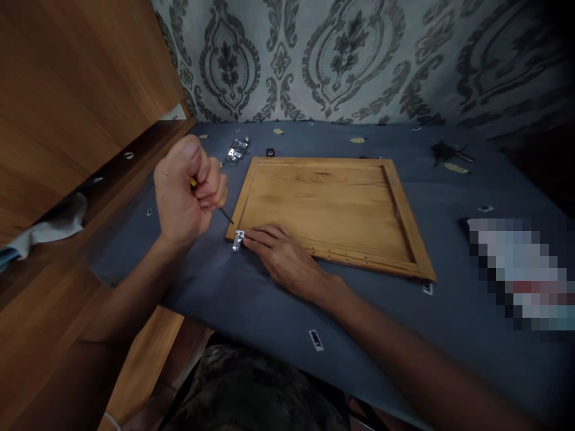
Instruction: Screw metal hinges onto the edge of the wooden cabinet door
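Observation:
My left hand (191, 191) is a fist around a screwdriver (227, 216). A bit of its yellow handle shows between the fingers, and the thin dark shaft slants down toward the panel's near left corner. A framed wooden door panel (323, 203) lies flat on the table, its recessed side up. At that corner a metal hinge (239, 239) sits on the frame, its arm sticking out past the edge. Stretched out flat on the panel's near edge, my right hand (287, 257) has its fingertips against the hinge; its thumb is hidden.
Behind the left hand lies a pile of metal hinges (237, 149). A small black item (270, 152) rests beyond the panel. Dark tools (449, 152) lie at the far right, and a blurred-out flat object (516, 269) is nearer. A wooden cabinet (90, 78) borders the blue-covered table (269, 323).

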`<state>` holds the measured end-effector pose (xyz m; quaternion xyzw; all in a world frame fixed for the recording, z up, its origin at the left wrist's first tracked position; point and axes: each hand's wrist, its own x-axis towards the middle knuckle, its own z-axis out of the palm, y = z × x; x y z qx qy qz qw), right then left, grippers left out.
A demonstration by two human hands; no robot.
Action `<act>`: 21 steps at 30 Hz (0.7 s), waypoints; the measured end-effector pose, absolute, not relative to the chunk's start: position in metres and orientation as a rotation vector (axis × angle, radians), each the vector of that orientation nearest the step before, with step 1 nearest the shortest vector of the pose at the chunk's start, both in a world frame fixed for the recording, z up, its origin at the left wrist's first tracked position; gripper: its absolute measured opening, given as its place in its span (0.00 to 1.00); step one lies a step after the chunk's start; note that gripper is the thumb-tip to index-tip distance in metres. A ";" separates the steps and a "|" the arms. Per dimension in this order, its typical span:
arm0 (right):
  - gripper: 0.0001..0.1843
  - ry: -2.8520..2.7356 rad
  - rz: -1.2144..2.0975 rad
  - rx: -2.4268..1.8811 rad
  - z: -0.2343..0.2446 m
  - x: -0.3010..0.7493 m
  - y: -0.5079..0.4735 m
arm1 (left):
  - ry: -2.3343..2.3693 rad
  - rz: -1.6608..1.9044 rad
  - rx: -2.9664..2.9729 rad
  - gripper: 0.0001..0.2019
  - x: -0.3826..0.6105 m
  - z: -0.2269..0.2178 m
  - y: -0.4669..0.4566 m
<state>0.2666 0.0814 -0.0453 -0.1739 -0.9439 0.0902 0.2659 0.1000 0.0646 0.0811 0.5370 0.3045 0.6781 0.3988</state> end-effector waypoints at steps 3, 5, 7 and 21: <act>0.21 -2.545 0.266 -0.482 -0.045 0.266 0.081 | 0.792 1.707 1.344 0.23 0.099 0.077 0.064; 0.20 -2.540 0.268 -0.474 -0.046 0.266 0.082 | 0.815 1.697 1.331 0.23 0.099 0.069 0.065; 0.20 -2.535 0.254 -0.463 -0.046 0.266 0.082 | 0.828 1.690 1.332 0.23 0.098 0.061 0.067; 0.19 -2.530 0.260 -0.462 -0.043 0.268 0.080 | 0.940 1.622 1.387 0.24 0.083 0.047 0.068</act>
